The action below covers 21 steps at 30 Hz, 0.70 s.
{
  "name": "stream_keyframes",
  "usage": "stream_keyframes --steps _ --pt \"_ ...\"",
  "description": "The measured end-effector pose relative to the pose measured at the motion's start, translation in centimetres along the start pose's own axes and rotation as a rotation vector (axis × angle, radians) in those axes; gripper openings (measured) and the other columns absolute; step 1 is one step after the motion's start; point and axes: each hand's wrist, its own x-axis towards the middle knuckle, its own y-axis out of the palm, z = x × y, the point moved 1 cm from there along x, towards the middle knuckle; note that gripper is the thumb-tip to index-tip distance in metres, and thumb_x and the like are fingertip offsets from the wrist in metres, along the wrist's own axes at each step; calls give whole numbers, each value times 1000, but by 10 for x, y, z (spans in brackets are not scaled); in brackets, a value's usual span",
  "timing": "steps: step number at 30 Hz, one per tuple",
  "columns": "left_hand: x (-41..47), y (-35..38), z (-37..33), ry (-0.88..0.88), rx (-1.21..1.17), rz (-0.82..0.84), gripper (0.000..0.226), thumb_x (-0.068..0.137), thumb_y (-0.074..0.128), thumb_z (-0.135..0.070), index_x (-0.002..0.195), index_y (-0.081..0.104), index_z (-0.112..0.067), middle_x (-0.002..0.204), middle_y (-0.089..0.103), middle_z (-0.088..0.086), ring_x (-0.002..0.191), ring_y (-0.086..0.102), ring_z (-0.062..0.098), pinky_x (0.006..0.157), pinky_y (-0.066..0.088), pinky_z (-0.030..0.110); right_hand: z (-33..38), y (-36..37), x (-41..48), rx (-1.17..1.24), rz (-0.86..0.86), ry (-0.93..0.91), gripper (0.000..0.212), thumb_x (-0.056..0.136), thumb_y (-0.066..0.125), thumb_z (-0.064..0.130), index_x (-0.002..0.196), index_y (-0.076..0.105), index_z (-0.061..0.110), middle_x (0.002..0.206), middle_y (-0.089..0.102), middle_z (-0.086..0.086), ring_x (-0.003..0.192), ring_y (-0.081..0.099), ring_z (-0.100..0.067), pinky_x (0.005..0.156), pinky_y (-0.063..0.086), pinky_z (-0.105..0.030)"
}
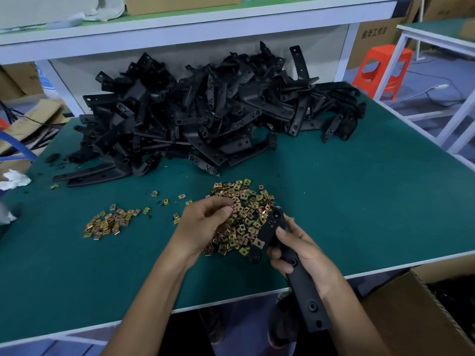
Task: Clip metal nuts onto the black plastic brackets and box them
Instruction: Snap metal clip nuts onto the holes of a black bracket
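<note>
My left hand (203,222) hovers over the big heap of brass-coloured nuts (248,214) in the middle of the green table (359,201). Its fingers are curled, and thumb and fingertips pinch a single metal nut (233,207) just above the heap. My right hand (303,253) is wrapped round a long black bracket (308,299), thumb across its face and fingers curled behind. The bracket slants from the heap's right edge back past the table's near edge toward me. One clipped nut (258,244) already sits on the side tab near its far end.

A smaller heap of nuts (110,222) lies well to the left, with a few strays between the two. Behind them a large pile of black brackets (205,111) fills the back of the table, under a white shelf (180,29). An open cardboard box (411,317) stands beside the table's near right corner, something dark inside it.

The only writing I can make out is on a brown carton (372,39) at the far right: a row of dark Chinese characters, the last three reading 工作台, the first ones too blurred to read. An orange plastic stool (383,68) stands in front of it.
</note>
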Motion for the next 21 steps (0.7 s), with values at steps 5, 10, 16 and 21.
stream_keyframes --steps 5,10,16,21 --pt "-2 3 -1 3 -9 0 16 96 64 -10 102 77 -17 90 68 2 74 64 5 72 56 22 0 -1 1 4 13 8 30 79 76 14 107 69 16 87 64 -9 56 55 -13 36 37 -18" --pt "-5 6 -1 -54 -210 17 16 102 55 -12 98 70 -15 87 69 4 78 65 14 71 58 26 0 -1 0 1 12 6 28 82 73 13 109 67 15 87 65 -9 56 56 -13 36 37 -18" --pt "-5 4 -3 14 -186 -13 17 96 61 -4 106 74 -10 79 70 2 77 63 13 76 57 28 0 1 0 -1 5 13 20 83 71 12 102 71 18 87 65 -7 56 55 -12 36 37 -18" --pt "-5 3 -4 39 -245 -4 18 91 65 0 106 72 -7 80 70 4 74 64 15 77 58 27 1 1 -1 8 12 19 21 83 71 12 103 69 17 85 65 -6 55 56 -12 36 37 -17"
